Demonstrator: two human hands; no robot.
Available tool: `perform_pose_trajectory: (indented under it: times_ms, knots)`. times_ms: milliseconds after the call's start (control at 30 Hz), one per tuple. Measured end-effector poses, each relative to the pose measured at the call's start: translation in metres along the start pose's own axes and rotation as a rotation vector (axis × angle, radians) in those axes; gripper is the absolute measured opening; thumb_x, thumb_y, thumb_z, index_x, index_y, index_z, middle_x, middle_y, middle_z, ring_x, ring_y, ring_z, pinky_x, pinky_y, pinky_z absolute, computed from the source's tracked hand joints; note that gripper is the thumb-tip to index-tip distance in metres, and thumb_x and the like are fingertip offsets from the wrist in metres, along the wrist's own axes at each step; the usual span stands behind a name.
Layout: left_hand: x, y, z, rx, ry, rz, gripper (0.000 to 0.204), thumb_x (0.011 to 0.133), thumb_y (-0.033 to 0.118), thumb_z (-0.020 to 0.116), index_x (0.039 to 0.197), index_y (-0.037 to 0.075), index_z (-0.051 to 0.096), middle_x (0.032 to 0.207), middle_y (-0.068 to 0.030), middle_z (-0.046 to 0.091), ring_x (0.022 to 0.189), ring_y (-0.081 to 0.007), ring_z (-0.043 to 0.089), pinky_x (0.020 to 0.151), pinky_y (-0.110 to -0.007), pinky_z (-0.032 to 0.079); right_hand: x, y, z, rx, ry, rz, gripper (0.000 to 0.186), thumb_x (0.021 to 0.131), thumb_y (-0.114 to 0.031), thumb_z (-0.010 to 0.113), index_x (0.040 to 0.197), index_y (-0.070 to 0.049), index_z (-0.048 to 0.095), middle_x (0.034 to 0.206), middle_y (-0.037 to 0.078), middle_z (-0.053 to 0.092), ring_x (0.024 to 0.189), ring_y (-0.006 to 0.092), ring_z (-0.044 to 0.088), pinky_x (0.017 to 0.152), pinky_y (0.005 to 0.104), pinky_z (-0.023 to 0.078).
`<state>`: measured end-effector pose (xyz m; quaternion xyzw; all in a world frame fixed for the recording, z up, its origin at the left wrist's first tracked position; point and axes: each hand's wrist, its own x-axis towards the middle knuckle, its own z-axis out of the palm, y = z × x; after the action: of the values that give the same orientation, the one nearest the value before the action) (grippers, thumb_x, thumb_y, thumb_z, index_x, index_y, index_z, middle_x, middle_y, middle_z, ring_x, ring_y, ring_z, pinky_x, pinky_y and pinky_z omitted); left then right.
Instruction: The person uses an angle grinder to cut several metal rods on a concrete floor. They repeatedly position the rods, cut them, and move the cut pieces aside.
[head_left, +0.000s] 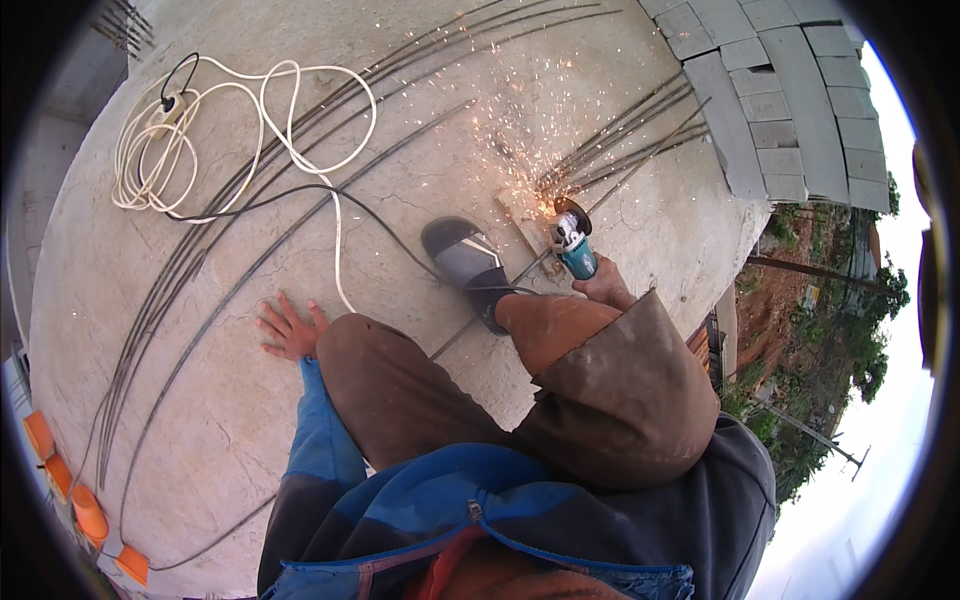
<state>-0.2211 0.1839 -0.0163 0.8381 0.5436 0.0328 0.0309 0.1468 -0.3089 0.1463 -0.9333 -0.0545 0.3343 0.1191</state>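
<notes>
My right hand (605, 286) is wrapped round the teal body of an angle grinder (577, 258). The grinder's dark disc (573, 212) meets steel rods (625, 140), and orange sparks (520, 130) spray up and away from it. Under the rods near the disc lies a flat board-like piece (522, 222). Palm down, my left hand (290, 328) rests on the concrete with its fingers spread, holding nothing. My foot in a dark slip-on shoe (462, 250) stands just left of the grinder, and a dark cord runs past it.
Long steel rods (205, 235) curve across the concrete slab (240, 400) on the left. A coiled white extension cord (160, 150) lies beyond them. Grey blocks (735, 110) are stacked at the far right, near the slab's edge. Several orange pieces (88, 515) sit at the lower left.
</notes>
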Motion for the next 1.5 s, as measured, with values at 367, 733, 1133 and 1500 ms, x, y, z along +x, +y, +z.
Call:
perform_pose_trajectory:
  times_ms: [367, 733, 1133, 1500]
  knots:
    - [0.000, -0.004, -0.005, -0.014, -0.030, -0.006, 0.083, 0.101, 0.060, 0.064, 0.175, 0.037, 0.036, 0.187, -0.0090, 0.020, 0.173, -0.0392, 0.008, 0.130, -0.078, 0.003, 0.000, -0.004, 0.001, 0.017, -0.009, -0.016, 0.074, 0.072, -0.031, 0.088, 0.135, 0.002, 0.068, 0.122, 0.028, 0.078, 0.117, 0.0417, 0.076, 0.105, 0.0477, 0.059]
    - [0.000, -0.005, 0.000, -0.010, -0.002, -0.005, 0.082, 0.101, 0.060, 0.064, 0.175, 0.036, 0.037, 0.187, -0.0083, 0.021, 0.173, -0.0396, 0.009, 0.130, -0.079, 0.004, 0.007, 0.008, 0.007, 0.049, -0.002, -0.035, 0.072, 0.072, -0.029, 0.087, 0.134, 0.002, 0.068, 0.120, 0.027, 0.078, 0.114, 0.0395, 0.076, 0.104, 0.0472, 0.059]
    - [0.000, -0.008, -0.001, 0.000, -0.015, -0.002, 0.083, 0.101, 0.060, 0.064, 0.176, 0.037, 0.034, 0.187, -0.0078, 0.018, 0.173, -0.0397, 0.007, 0.130, -0.079, 0.003, 0.006, 0.003, 0.007, 0.045, -0.024, -0.017, 0.076, 0.072, -0.029, 0.087, 0.139, 0.001, 0.067, 0.123, 0.027, 0.078, 0.117, 0.0391, 0.076, 0.105, 0.0466, 0.059]
    - [0.000, -0.007, 0.001, 0.013, 0.005, 0.002, 0.083, 0.101, 0.059, 0.065, 0.175, 0.037, 0.035, 0.187, -0.0083, 0.020, 0.173, -0.0397, 0.009, 0.130, -0.079, 0.005, 0.006, 0.005, 0.009, 0.052, 0.002, -0.019, 0.074, 0.072, -0.029, 0.087, 0.136, 0.003, 0.068, 0.120, 0.026, 0.079, 0.114, 0.0385, 0.077, 0.104, 0.0460, 0.059]
